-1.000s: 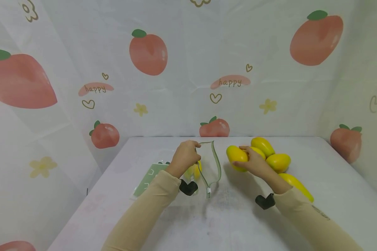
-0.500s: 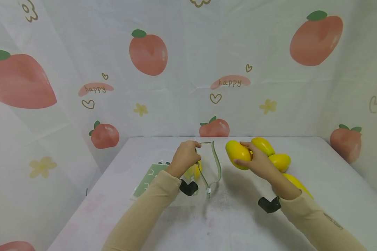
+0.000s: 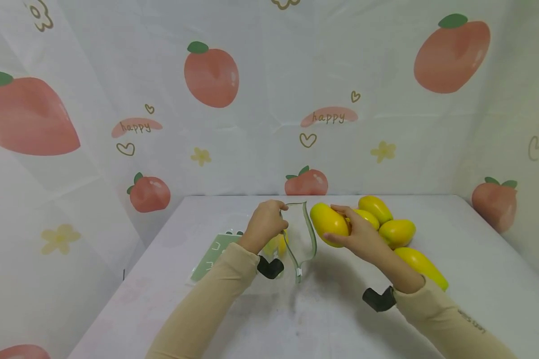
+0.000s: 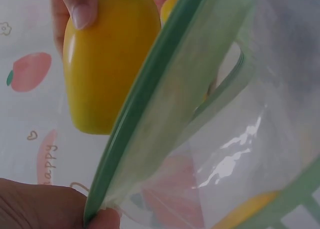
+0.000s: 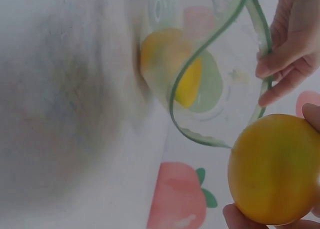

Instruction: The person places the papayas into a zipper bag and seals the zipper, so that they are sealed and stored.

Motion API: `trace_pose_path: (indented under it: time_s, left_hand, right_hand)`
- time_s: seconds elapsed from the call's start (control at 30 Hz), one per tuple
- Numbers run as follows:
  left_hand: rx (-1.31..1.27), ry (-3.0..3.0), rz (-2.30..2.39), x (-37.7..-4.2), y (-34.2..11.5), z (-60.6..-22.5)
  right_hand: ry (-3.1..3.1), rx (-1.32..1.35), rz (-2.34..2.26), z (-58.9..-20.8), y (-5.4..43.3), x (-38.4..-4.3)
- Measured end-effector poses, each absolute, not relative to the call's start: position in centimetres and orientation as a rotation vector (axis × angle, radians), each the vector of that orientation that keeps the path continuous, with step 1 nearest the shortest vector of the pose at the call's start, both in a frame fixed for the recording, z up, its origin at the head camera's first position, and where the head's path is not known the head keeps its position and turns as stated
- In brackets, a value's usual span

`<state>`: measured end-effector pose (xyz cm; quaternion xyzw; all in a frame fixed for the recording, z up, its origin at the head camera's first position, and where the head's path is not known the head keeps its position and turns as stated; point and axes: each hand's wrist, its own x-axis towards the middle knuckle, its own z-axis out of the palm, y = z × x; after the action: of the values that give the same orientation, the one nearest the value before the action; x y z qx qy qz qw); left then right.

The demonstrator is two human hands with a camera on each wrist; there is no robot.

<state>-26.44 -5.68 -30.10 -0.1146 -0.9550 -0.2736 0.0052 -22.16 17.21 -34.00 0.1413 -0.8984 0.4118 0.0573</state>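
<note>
My left hand point(image 3: 266, 222) pinches the green-edged mouth of a clear zip bag point(image 3: 312, 237), as the left wrist view also shows. The bag's mouth is spread wide, with a white slider point(image 3: 299, 272) at its near end. Inside the bag lies one yellow mango point(image 5: 167, 59), seen through the plastic. My right hand point(image 3: 364, 234) grips another yellow mango point(image 3: 328, 222), thumb below and fingers over the top. That mango is raised above the table, right beside the bag's opening. In the left wrist view it partly shows behind the green rim point(image 4: 145, 89).
Several more mangoes point(image 3: 397, 233) rest on the white table point(image 3: 323, 319) to the right, under and behind my right forearm. A green printed part of the bag point(image 3: 213, 254) lies left of my left hand. A fruit-patterned cloth point(image 3: 260, 139) hangs behind the table.
My right hand has lifted the mango from beside the others and carried it left, up to the bag's mouth. The left hand and bag have stayed in place.
</note>
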Motion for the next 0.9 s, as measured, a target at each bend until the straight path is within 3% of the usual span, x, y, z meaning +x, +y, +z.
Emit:
trace_pose_path:
  time_s: [0.53, 0.9]
  left_hand:
    - [-0.341, -2.994, -0.872, -26.4, -5.4, -30.0]
    - [-0.317, -3.006, -0.916, -26.5, -5.4, -30.2]
  right_hand:
    - [-2.683, 0.583, 1.327, -36.1, 14.8, -22.0]
    - [-2.762, 0.552, 1.408, -37.0, 13.2, -22.2]
